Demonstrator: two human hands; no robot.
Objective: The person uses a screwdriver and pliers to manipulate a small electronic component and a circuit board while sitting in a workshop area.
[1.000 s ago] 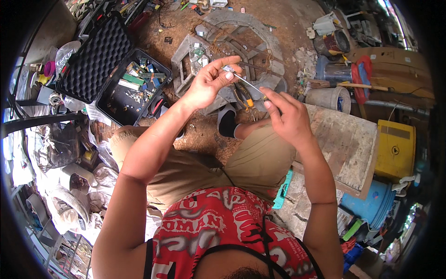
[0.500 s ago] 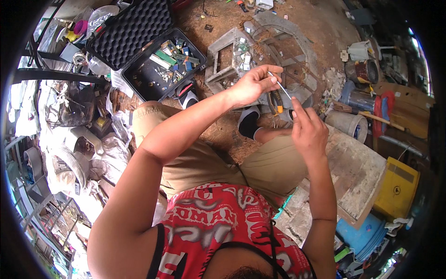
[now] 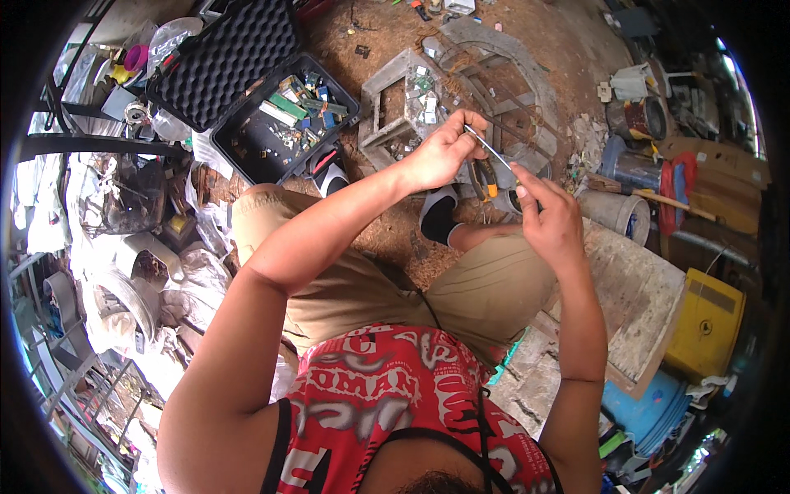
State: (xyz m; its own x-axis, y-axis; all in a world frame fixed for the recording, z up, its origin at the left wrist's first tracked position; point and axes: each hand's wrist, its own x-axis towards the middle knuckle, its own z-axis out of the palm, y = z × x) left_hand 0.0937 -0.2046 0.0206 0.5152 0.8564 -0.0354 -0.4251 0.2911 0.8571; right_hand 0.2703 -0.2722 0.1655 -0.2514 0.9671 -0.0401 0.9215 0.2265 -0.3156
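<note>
A thin, light-coloured metal rod (image 3: 491, 148) slants between my two hands above the floor in front of my knees. My left hand (image 3: 443, 155) is closed, pinching the rod at its upper left end. The other end meets the forefinger tip of my right hand (image 3: 553, 221), whose fingers are stretched out with the thumb apart. I cannot make out what kind of tool the rod is. Just below it, pliers with yellow-and-black handles (image 3: 491, 189) stand near my foot. Behind my left hand, small electronic parts (image 3: 425, 107) lie on a grey, dusty frame (image 3: 374, 140).
An open black case (image 3: 247, 152) with foam in its lid holds circuit boards and small parts. To the right are a grey bucket (image 3: 613, 216), a worn board (image 3: 634, 305), a yellow box (image 3: 708, 325) and a blue tub (image 3: 646, 412). Plastic bags and scrap (image 3: 123, 280) crowd the left.
Both hands shift slightly, the left a little to the left, and the rod moves with them. The rod's lower end stays at my right forefinger.
</note>
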